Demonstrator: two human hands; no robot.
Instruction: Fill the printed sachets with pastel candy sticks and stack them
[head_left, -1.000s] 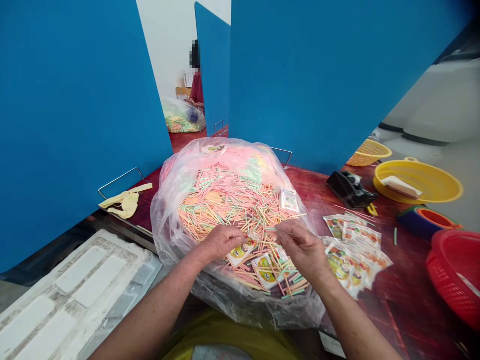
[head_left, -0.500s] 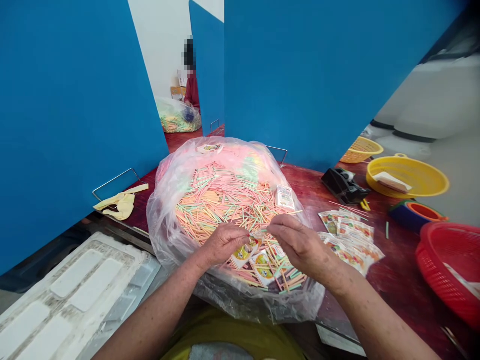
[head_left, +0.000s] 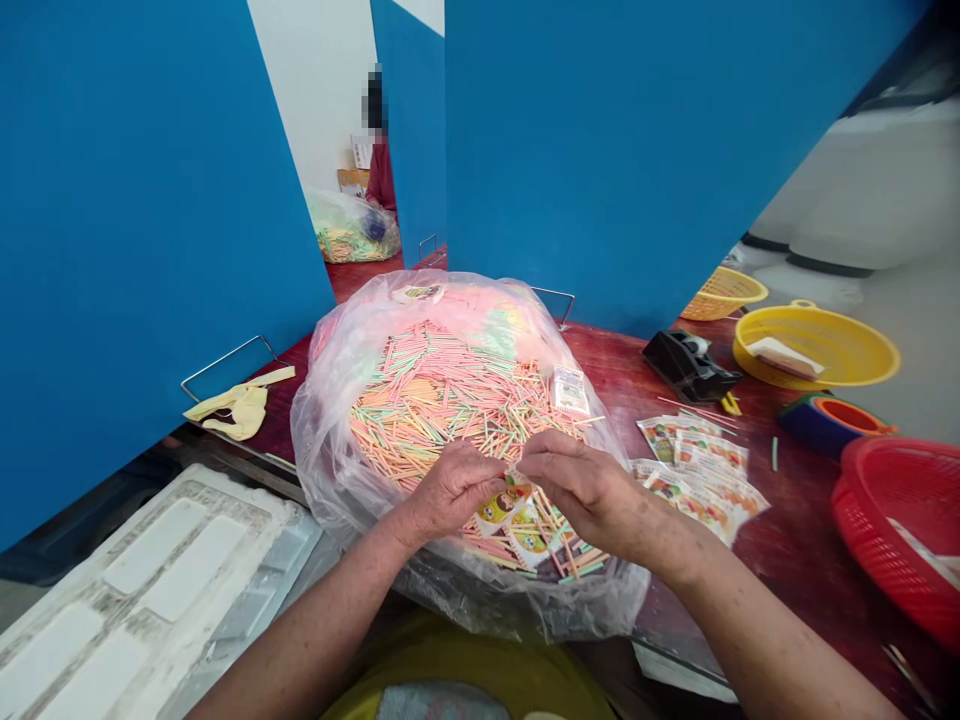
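Note:
A large clear plastic bag (head_left: 330, 490), spread wide, holds a heap of thin pink, green, yellow and orange sticks (head_left: 442, 370). Over its near part, my left hand (head_left: 454, 490) pinches the top of a small printed packet (head_left: 501, 508). My right hand (head_left: 589, 490) is at the same packet's top edge, fingers closed and tips nearly meeting the left ones; whatever they hold is hidden. Beneath the hands, more printed packets (head_left: 531, 545) lie among loose sticks. A white printed packet (head_left: 570, 390) rests on the heap's right side.
Several flat packets (head_left: 697, 490) lie right of the bag. Beyond are a black tape dispenser (head_left: 686, 365), a yellow basket (head_left: 862, 365) and a red basket (head_left: 877, 520). Blue panels (head_left: 570, 150) stand behind; a yellow cloth (head_left: 247, 405) lies left. A person (head_left: 381, 180) sits farther back.
My right hand has moved left and slightly down, its fingertips coming to the packet's top beside my left fingers. The left hand has shifted slightly right.

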